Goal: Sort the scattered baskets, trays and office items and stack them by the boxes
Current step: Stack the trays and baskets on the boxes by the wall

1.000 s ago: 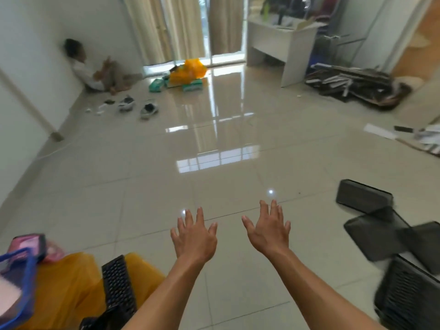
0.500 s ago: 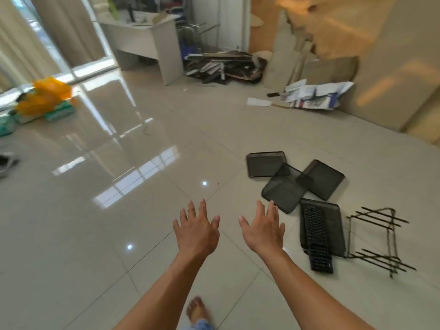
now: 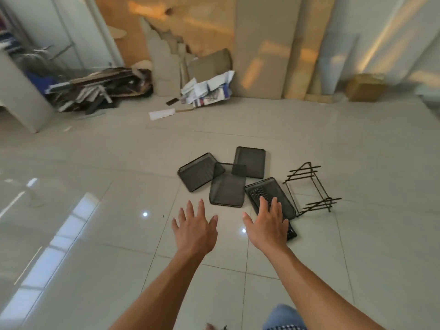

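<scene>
Fingers (image 3: pixel 190 210) spread on left hand (image 3: pixel 194 232) and right hand (image 3: pixel 265 228), which half hides keyboard (image 3: pixel 257 194).

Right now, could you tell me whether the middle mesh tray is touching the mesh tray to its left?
Touching. In the head view a far corner of the middle mesh tray overlaps the edge of the left mesh tray.

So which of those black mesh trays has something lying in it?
The rightmost tray, beside the wire rack: a black keyboard lies in it, partly hidden by the right hand. The other three hold nothing.
</scene>
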A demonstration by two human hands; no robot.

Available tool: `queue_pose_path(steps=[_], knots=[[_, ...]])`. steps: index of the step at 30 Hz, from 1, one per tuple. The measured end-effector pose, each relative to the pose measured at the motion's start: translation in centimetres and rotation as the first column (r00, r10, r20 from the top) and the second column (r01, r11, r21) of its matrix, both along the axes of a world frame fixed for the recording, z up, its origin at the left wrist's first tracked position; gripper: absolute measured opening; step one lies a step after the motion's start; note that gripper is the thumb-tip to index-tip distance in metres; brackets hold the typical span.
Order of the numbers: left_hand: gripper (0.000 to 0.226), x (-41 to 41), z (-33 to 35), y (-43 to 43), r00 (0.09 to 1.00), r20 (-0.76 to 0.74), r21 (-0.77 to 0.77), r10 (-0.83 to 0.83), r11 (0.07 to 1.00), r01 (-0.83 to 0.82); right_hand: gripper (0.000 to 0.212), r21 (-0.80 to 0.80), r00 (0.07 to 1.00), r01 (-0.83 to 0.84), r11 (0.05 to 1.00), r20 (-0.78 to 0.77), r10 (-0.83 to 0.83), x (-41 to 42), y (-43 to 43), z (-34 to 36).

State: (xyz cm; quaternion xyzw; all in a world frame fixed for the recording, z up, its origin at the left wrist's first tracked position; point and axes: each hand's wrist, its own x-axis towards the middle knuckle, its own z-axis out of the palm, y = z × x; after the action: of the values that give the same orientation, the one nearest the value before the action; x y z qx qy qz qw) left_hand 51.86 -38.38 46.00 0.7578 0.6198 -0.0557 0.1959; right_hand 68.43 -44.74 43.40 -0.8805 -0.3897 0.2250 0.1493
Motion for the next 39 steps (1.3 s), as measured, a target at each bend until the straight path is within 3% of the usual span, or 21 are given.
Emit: queue_pose_path(steps=[11, 26, 39], knots=[[0.069, 10.2, -2.0, 8.1, 0.975, 0.022, -0.045, -0.219, 0.975, 0.22, 0.079, -0.039, 0.968, 0.249, 0.968, 0.019, -0.249, 7.3, 3.3, -1.6], [0.069, 11.8, -3.6, 23.9, 0.997, -0.055, -0.106, -0.052, 0.993, 0.046, 0.078, -0.064, 0.99, 0.114, 0.991, -0.076, -0.119, 11.8, 23.0, -5.4], [0.069, 13.7, -10.8, 43.0, 0.969, -0.107, -0.245, -0.223, 0.95, 0.192, 0.076, -0.184, 0.987, 0.149, 0.971, -0.034, -0.158, 14.3, 38.7, -10.9]])
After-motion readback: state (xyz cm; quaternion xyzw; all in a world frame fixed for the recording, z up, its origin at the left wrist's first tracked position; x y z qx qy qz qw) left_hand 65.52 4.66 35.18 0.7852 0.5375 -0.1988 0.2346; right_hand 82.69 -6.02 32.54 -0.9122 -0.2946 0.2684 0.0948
